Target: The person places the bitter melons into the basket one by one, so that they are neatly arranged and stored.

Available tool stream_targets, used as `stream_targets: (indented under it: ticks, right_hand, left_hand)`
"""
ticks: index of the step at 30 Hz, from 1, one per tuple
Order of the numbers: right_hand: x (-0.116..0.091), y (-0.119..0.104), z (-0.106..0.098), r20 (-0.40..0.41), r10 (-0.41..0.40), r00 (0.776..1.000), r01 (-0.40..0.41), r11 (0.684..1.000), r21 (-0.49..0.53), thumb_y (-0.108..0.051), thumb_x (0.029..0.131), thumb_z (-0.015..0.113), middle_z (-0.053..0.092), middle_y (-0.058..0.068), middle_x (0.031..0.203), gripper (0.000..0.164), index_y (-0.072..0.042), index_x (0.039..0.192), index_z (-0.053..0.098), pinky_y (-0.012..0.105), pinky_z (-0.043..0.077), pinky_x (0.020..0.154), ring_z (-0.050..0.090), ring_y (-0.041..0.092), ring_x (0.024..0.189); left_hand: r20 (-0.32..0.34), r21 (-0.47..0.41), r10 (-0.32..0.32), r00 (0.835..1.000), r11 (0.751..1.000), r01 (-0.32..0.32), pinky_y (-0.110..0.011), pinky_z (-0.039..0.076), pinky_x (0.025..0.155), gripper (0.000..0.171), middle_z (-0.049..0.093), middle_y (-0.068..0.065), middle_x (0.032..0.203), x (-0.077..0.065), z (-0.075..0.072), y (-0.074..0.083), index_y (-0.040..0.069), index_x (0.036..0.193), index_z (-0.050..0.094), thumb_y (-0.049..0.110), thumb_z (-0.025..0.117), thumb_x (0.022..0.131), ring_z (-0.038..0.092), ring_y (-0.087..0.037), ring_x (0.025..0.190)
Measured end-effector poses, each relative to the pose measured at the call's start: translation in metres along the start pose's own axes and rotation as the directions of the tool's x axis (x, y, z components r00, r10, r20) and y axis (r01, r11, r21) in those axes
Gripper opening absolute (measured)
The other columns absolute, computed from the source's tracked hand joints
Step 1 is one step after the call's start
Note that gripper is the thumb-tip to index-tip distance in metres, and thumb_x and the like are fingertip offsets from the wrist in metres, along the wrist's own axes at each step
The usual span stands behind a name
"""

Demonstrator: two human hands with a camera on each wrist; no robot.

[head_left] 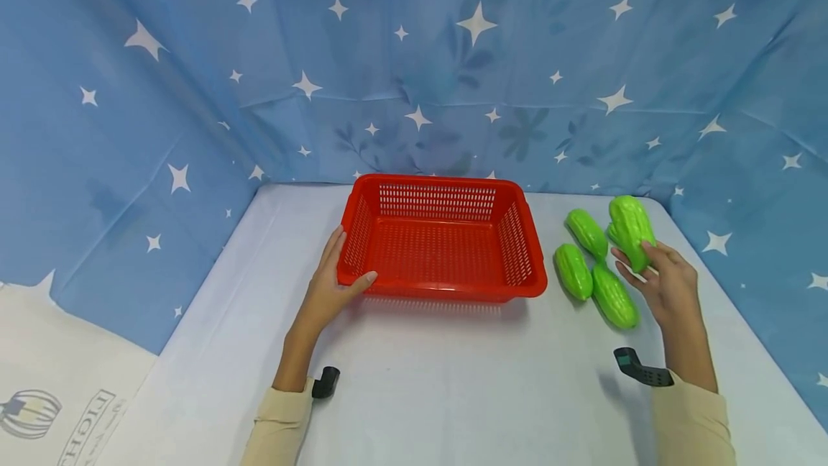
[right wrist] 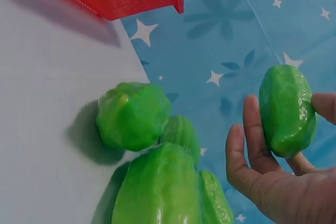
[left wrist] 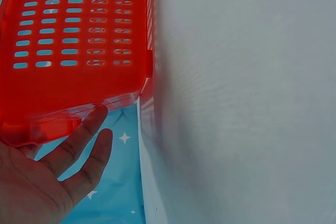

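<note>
A red plastic basket with slotted walls stands on the white table. My left hand grips its near left corner, thumb at the front rim and fingers along the left side. In the left wrist view, two fingers of that hand extend beside the basket wall. My right hand holds a bumpy, bright green bitter melon above the table; in the right wrist view, thumb and fingers pinch this melon. Several similar melons lie close together beside that hand.
Blue cloth with white stars hangs behind the table and along both sides. White table surface stretches in front of the basket. A pale printed cloth lies at the lower left.
</note>
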State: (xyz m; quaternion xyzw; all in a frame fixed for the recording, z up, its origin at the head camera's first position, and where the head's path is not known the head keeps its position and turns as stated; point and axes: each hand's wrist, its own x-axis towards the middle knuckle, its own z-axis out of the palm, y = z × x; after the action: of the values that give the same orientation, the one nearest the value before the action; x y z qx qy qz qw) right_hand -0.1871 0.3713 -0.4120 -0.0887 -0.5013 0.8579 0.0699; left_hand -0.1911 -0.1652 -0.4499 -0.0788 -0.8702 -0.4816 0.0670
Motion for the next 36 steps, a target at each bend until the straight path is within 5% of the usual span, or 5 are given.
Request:
stream_targets:
  ticks: [6, 13, 21, 26, 36]
  right_hand:
    - [0.001, 0.002, 0.01, 0.129, -0.01, 0.992, -0.004, 0.994, 0.111, -0.012, 0.1, 0.053, 0.051, 0.005, 0.121, 0.03, -0.01, 0.128, 0.044, 0.039, 0.061, 0.078, 0.072, 0.028, 0.098]
    - [0.008, 0.004, 0.025, 0.326, 0.003, 0.945, -0.068, 0.98, 0.188, -0.008, 0.104, 0.041, 0.058, 0.01, 0.121, 0.024, -0.005, 0.125, 0.051, 0.044, 0.059, 0.087, 0.069, 0.035, 0.104]
    - [0.005, 0.002, 0.057, 0.325, 0.083, 0.942, -0.108, 0.992, 0.06, -0.012, 0.102, 0.048, 0.061, 0.003, 0.119, 0.021, -0.009, 0.122, 0.051, 0.044, 0.06, 0.084, 0.07, 0.026, 0.105]
    - [0.004, 0.004, 0.077, 0.304, 0.105, 0.947, -0.084, 0.993, -0.081, -0.016, 0.101, 0.051, 0.065, -0.002, 0.112, 0.023, -0.014, 0.123, 0.053, 0.033, 0.059, 0.082, 0.064, 0.012, 0.102]
    - [0.017, 0.011, 0.144, 0.336, 0.219, 0.916, -0.099, 0.935, -0.341, -0.022, 0.099, 0.057, 0.055, -0.003, 0.115, 0.044, -0.009, 0.135, 0.035, 0.023, 0.056, 0.084, 0.061, 0.008, 0.097]
  left_hand:
    - [-0.002, -0.006, -0.006, 1.0, 1.0, 0.006, -0.057, 0.044, 0.103, 0.098, 0.011, 0.016, 0.163, 0.001, 0.0, 0.001, 0.026, 0.158, 0.014, 0.057, 0.069, 0.082, 0.026, -0.026, 0.148]
    - [-0.009, 0.001, 0.003, 1.0, 1.0, -0.003, -0.057, 0.044, 0.104, 0.098, 0.011, 0.016, 0.163, 0.005, -0.003, 0.002, 0.027, 0.158, 0.014, 0.057, 0.069, 0.082, 0.026, -0.025, 0.148]
    - [-0.003, 0.007, -0.011, 1.0, 1.0, 0.011, -0.055, 0.046, 0.102, 0.098, 0.011, 0.014, 0.163, 0.002, 0.0, 0.002, 0.023, 0.158, 0.016, 0.056, 0.069, 0.082, 0.026, -0.026, 0.148]
    - [-0.002, 0.008, -0.015, 1.0, 1.0, 0.015, -0.055, 0.046, 0.102, 0.097, 0.012, 0.015, 0.163, -0.001, 0.002, 0.002, 0.024, 0.158, 0.016, 0.055, 0.069, 0.083, 0.028, -0.026, 0.147]
    - [-0.003, -0.011, -0.028, 1.0, 1.0, 0.028, -0.055, 0.046, 0.102, 0.098, 0.011, 0.016, 0.163, 0.0, 0.001, 0.004, 0.024, 0.158, 0.016, 0.055, 0.07, 0.082, 0.026, -0.025, 0.148]
